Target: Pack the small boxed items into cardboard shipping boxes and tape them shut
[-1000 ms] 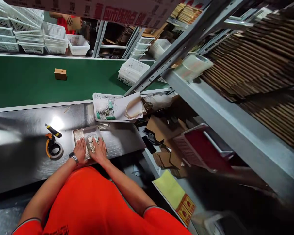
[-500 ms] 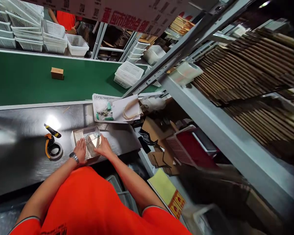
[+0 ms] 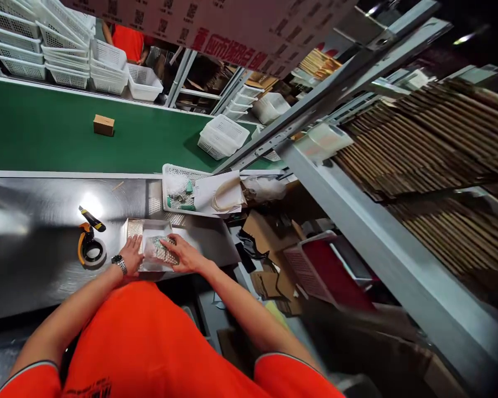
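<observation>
Packet contents hard to make out: the clear wrapped packet (image 3: 160,251) under your right hand (image 3: 182,255) glints and blurs. Your left hand (image 3: 131,255) covers part of the box's left side; what lies under the palm is hidden. At upper left, a co-worker in red (image 3: 126,41) is cut off by the printed board (image 3: 232,41) across the top. Lower right falls into shadow.

You stand at a shiny steel table (image 3: 37,271), left of centre. On it, left of your hands: a yellow-and-black knife (image 3: 92,218), and just below it an orange tape dispenser (image 3: 83,249). Beyond runs a green belt (image 3: 37,143) bearing a small brown carton (image 3: 103,125). Right side of the frame: a slanting metal shelf, a clear tape roll (image 3: 323,141) on it, stacked cardboard (image 3: 415,149) behind.

Containers: the open-topped box (image 3: 161,225), lower left of centre, sits at the table's near edge; the packet is in its right part, bubble lining along its left. Your right fingers grasp the packet's right end; your left fingers lie extended, unclenched, on the box's left side. Above right, a white basket (image 3: 165,188) holds green pieces (image 3: 187,208) and white paper (image 3: 211,188). More white baskets (image 3: 66,55) stack at upper left.
</observation>
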Demonstrator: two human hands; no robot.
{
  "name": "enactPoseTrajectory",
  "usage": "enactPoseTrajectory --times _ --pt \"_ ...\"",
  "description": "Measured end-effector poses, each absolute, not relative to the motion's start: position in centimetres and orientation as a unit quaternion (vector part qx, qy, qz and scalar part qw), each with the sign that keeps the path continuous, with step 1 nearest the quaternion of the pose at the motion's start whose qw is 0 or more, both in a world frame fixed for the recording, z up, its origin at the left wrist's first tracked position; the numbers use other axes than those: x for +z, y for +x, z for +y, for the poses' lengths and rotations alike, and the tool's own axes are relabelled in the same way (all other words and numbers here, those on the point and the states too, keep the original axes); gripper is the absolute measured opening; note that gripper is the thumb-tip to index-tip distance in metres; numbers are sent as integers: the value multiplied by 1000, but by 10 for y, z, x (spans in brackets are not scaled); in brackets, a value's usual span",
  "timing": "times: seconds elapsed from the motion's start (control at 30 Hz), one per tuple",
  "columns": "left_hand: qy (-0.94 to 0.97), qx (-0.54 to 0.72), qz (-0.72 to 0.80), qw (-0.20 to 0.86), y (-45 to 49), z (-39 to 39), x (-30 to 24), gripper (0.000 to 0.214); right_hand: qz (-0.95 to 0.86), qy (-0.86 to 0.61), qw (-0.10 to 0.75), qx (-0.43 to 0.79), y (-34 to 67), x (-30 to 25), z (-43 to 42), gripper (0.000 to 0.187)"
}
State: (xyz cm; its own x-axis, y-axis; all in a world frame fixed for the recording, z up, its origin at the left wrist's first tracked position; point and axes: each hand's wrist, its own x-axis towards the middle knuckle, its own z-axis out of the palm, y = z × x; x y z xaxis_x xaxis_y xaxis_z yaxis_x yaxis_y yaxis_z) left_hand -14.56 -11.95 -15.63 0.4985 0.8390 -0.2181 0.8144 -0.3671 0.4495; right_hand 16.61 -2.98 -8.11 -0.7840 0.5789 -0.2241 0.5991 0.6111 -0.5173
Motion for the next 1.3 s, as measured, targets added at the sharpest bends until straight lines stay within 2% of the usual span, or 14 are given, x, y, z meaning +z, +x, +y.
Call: enactPoseTrajectory --times 0.07,0.2,0.47,0.63,0.7,0.83,1.07,1.3 --pt "827 25 499 258 -152 -120 -156 96 899 326 43 -290 162 -77 -29 123" --pt "832 15 490 259 -161 -121 -148 86 891 330 70 -303 158 -67 -31 124" --pt "839 28 464 284 -175 -124 -138 96 906 280 89 -306 151 -65 -33 114" --pt "835 46 475 275 -176 -128 -145 93 910 261 42 -320 159 -81 -33 111" --pt "830 65 481 275 -175 -130 -148 89 898 294 -3 -328 164 -88 -33 110" --pt "821 87 499 263 -169 -133 -154 70 843 411 -61 -341 160 -91 -22 122" --pt "805 55 542 237 -157 -140 -157 60 800 527 -8 -287 112 -66 -22 132" --pt "764 106 569 285 -155 -137 -162 83 750 594 89 -277 80 -78 -74 140"
